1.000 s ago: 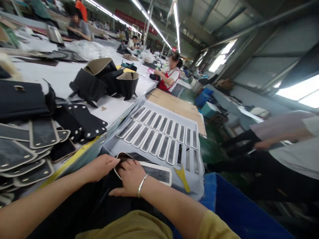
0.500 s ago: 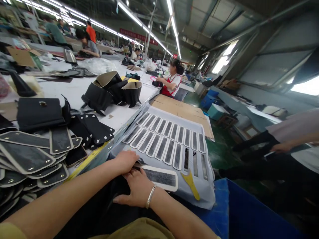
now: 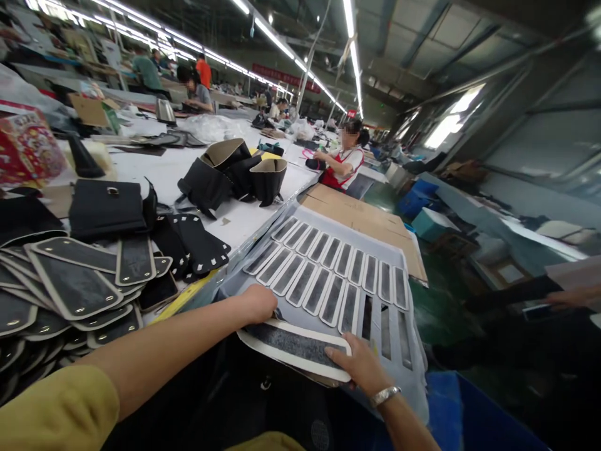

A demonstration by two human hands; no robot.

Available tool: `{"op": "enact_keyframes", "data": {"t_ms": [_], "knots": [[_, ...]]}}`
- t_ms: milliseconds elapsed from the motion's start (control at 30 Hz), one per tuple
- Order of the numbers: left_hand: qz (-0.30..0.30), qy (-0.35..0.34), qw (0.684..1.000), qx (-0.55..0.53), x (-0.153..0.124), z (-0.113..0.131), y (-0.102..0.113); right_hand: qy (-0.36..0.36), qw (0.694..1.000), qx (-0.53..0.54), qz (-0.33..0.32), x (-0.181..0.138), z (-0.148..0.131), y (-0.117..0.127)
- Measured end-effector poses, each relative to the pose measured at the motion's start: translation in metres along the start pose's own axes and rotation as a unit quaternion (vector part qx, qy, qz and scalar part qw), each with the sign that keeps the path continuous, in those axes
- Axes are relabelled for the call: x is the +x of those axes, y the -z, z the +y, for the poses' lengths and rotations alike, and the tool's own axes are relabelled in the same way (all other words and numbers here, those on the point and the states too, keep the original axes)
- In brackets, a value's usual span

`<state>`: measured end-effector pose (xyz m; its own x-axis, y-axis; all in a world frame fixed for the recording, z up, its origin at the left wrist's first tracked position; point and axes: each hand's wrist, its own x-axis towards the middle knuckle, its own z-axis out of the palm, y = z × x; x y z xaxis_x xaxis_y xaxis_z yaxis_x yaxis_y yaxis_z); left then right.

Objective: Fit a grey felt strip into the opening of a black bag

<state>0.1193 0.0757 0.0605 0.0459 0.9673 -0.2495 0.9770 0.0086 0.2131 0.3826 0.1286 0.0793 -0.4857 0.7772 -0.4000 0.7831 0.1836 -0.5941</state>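
The right hand was holding the right end of a long dark panel with pale border, its thumb on top, while the left hand was curled at the left end, where I could not tell what its hidden fingers held. The panel was along the near edge of the grey cloth, with only a narrow band between it and the near row of strips. Heaped pieces crowded the left side, and beyond the cloth's right edge opened the green floor.
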Motion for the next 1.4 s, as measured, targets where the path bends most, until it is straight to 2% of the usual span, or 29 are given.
{"op": "enact_keyframes", "data": {"t_ms": [167,367,433,567,733,900,1000,1133,1167,1300,1400], "knots": [[-0.007,0.027,0.999,0.017,0.005,-0.008,0.008,-0.011,0.999,0.032,-0.032,-0.010,-0.009,-0.010],[-0.023,0.015,0.999,0.018,0.010,-0.015,0.012,0.018,1.000,0.013,-0.015,-0.020,-0.002,-0.020],[-0.036,-0.015,0.999,0.017,0.012,-0.011,0.012,0.018,1.000,-0.004,0.004,-0.020,-0.004,-0.020],[-0.041,-0.044,0.998,0.016,0.015,0.000,0.009,0.067,0.990,-0.087,0.090,-0.013,-0.012,-0.019],[-0.027,-0.037,0.999,0.010,0.014,0.000,0.011,0.039,0.990,-0.105,0.091,0.003,-0.019,-0.021],[-0.036,-0.062,0.997,0.011,0.005,-0.002,0.018,0.047,0.980,-0.141,0.129,0.009,-0.014,-0.030],[-0.029,-0.107,0.994,0.012,-0.011,0.012,0.023,0.052,0.977,-0.148,0.141,0.005,-0.012,-0.034],[0.055,-0.221,0.973,-0.031,-0.043,0.044,0.018,0.046,0.979,-0.134,0.148,0.000,-0.013,-0.034],[0.058,-0.224,0.972,-0.026,-0.050,0.052,0.013,0.042,0.980,-0.129,0.147,0.000,-0.013,-0.034],[0.013,-0.165,0.984,0.067,-0.060,0.073,-0.013,0.032,0.983,-0.113,0.144,-0.003,-0.014,-0.034],[0.053,-0.199,0.973,0.100,-0.056,0.078,-0.027,0.037,0.983,-0.108,0.144,-0.004,-0.012,-0.035]]}}
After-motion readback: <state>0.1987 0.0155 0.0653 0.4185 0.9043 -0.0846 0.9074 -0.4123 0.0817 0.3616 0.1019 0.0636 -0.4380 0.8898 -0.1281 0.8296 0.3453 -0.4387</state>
